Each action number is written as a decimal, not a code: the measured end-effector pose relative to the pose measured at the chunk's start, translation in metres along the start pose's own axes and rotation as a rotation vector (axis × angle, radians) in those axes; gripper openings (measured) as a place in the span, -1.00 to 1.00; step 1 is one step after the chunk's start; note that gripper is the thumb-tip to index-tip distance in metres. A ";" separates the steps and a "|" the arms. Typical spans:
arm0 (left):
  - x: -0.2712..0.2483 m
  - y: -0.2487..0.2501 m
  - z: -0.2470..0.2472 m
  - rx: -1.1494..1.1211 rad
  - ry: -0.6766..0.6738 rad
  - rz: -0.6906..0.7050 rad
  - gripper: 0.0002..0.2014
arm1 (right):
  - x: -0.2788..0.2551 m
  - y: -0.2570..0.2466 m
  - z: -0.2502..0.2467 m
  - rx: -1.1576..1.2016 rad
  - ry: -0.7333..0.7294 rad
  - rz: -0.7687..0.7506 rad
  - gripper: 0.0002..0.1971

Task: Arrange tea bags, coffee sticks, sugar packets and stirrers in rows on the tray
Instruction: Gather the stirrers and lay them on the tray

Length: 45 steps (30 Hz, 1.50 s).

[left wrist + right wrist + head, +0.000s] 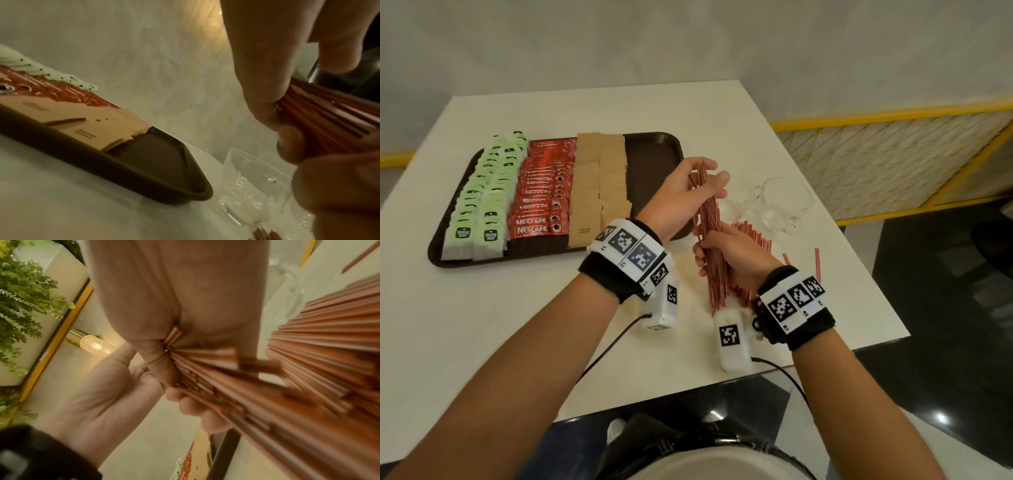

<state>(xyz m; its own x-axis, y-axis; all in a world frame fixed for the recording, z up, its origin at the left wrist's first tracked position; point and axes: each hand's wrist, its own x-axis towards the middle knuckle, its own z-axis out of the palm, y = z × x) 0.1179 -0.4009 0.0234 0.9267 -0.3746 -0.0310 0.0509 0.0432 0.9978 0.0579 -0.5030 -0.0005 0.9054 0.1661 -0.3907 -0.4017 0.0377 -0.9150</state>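
Red stirrers [709,236] are held as one bundle above the counter [517,325] – upper end pinched by the left hand [681,195], lower part gripped by the right hand [732,253] – probably to square them for the tray's [654,150] bare right strip. More lie loose beside an upright glass [784,202].

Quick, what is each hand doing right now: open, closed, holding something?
Left hand: closed, pinching the upper end of the bundle of red stirrers.
Right hand: closed round the lower part of the same bundle.
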 end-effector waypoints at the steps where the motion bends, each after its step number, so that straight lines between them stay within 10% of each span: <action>1: -0.002 0.000 -0.004 0.022 0.004 0.020 -0.85 | 0.002 -0.002 0.002 0.028 -0.014 -0.002 -0.85; 13: -0.023 0.014 -0.081 -0.008 0.213 0.019 -0.46 | 0.037 -0.028 0.065 0.141 -0.137 -0.256 -0.85; 20: -0.056 -0.017 -0.132 -0.528 0.050 -0.549 -0.37 | 0.066 -0.061 0.113 0.220 -0.141 -0.552 -0.86; 28: -0.067 -0.015 -0.162 -0.929 0.136 -0.376 -0.56 | 0.089 -0.063 0.163 0.049 -0.254 -0.593 -0.82; 45: -0.063 -0.023 -0.196 -1.054 0.232 -0.283 -0.66 | 0.116 -0.067 0.196 0.159 -0.302 -0.468 -0.80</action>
<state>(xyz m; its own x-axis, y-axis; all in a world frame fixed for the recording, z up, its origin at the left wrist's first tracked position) 0.1310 -0.1966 -0.0096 0.8730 -0.3183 -0.3695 0.4599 0.7893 0.4069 0.1628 -0.2933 0.0351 0.9217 0.3691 0.1194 -0.0049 0.3188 -0.9478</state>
